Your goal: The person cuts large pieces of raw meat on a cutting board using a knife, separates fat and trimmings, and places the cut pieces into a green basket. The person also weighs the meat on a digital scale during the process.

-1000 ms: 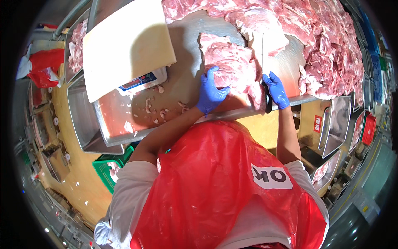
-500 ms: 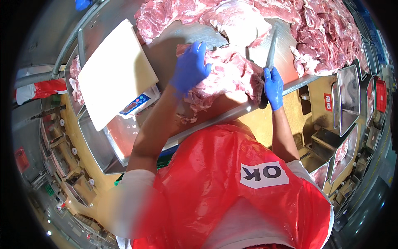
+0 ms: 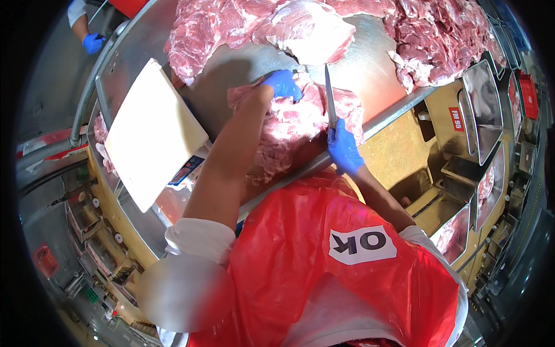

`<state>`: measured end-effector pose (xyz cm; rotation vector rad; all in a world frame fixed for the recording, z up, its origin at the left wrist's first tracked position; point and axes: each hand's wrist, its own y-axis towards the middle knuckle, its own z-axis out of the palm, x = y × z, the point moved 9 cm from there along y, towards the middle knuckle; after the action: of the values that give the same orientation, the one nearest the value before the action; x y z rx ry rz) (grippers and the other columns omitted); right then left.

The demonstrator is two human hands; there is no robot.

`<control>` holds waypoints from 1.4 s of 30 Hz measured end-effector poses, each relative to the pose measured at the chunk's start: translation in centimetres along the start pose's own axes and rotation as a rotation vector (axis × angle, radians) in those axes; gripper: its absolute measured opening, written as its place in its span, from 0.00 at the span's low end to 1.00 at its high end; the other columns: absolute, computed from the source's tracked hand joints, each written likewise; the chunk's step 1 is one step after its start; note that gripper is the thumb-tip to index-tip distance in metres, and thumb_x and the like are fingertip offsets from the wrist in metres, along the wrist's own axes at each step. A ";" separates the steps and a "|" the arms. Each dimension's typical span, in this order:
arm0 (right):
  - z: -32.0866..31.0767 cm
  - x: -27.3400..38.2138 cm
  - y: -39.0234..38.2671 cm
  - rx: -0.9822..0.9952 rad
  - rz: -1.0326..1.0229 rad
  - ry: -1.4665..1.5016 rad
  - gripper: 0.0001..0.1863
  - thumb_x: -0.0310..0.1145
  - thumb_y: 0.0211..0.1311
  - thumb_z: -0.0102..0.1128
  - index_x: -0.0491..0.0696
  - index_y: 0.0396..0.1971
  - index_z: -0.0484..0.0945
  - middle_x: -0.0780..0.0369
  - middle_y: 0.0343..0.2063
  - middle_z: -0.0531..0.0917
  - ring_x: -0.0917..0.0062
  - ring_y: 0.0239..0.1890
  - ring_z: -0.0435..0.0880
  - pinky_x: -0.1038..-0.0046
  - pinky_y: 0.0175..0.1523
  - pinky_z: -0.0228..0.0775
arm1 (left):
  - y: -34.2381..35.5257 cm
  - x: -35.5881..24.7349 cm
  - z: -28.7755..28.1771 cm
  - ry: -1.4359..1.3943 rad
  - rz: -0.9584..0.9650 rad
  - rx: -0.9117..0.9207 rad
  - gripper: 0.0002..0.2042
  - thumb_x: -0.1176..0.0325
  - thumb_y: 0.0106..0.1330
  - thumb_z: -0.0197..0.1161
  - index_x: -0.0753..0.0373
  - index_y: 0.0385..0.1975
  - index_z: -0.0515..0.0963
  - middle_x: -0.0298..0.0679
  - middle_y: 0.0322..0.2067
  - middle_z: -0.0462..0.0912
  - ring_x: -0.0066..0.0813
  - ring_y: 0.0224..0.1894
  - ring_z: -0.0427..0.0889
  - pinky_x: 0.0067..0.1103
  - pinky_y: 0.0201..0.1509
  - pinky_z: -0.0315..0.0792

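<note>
A large piece of raw pink meat (image 3: 289, 124) lies near the table's front edge. On its upper part is my left hand (image 3: 284, 85) in a blue glove, the fingers curled down into the meat and gripping it. My right hand (image 3: 345, 149), also gloved in blue, is closed round the handle of a knife (image 3: 330, 95). The narrow blade points away from me, above the right part of the piece. The handle is mostly covered by my fingers. Whether the edge touches the meat, I cannot tell.
More meat (image 3: 306, 32) lies across the far side, with a big heap (image 3: 442, 43) at the far right. A white board (image 3: 153, 136) partly covers a scale (image 3: 188, 169) on the left. Metal trays (image 3: 485, 110) stand at right. Another person's gloved hand (image 3: 93, 43) shows far left.
My right hand has brought the knife left, over the meat. My left fingers have gone from spread out to curled into the piece. The view has shifted; another person's hand has appeared.
</note>
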<state>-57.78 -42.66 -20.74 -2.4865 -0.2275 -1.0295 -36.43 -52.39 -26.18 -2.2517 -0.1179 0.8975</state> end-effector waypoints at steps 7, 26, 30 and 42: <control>-1.0 4.6 2.3 0.096 -0.098 -0.082 0.09 0.30 0.67 0.46 0.40 0.40 0.64 0.41 0.26 0.78 0.44 0.30 0.79 0.51 0.34 0.70 | -3.3 3.1 1.3 -0.311 0.125 -0.282 0.12 0.71 0.51 0.65 0.67 0.36 0.79 0.41 0.22 0.82 0.26 0.22 0.80 0.26 0.28 0.75; 6.0 7.8 5.1 0.607 -0.249 -0.469 0.15 0.24 0.61 0.47 0.31 0.45 0.64 0.38 0.40 0.79 0.45 0.42 0.81 0.55 0.47 0.74 | -12.6 -1.6 -0.3 -0.169 0.275 -0.838 0.18 0.58 0.49 0.70 0.62 0.37 0.79 0.53 0.33 0.83 0.56 0.35 0.82 0.40 0.39 0.76; 4.2 4.0 -1.5 0.471 -0.162 -0.435 0.16 0.23 0.58 0.49 0.32 0.46 0.68 0.40 0.37 0.80 0.45 0.41 0.81 0.52 0.46 0.73 | -12.0 2.2 0.2 -0.379 0.202 -0.838 0.18 0.61 0.48 0.71 0.63 0.36 0.78 0.52 0.30 0.83 0.52 0.34 0.82 0.37 0.37 0.76; 6.4 1.4 0.2 0.377 -0.354 -0.521 0.10 0.27 0.65 0.44 0.38 0.43 0.67 0.49 0.27 0.81 0.59 0.30 0.84 0.60 0.36 0.75 | -16.9 0.3 -2.3 -0.083 0.473 -1.037 0.10 0.70 0.49 0.69 0.62 0.30 0.77 0.46 0.24 0.79 0.47 0.27 0.80 0.33 0.29 0.73</control>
<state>-52.66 -39.94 -23.84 -2.3508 -0.9531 -0.3778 -31.93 -40.88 -14.35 -3.2841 -0.0996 1.3927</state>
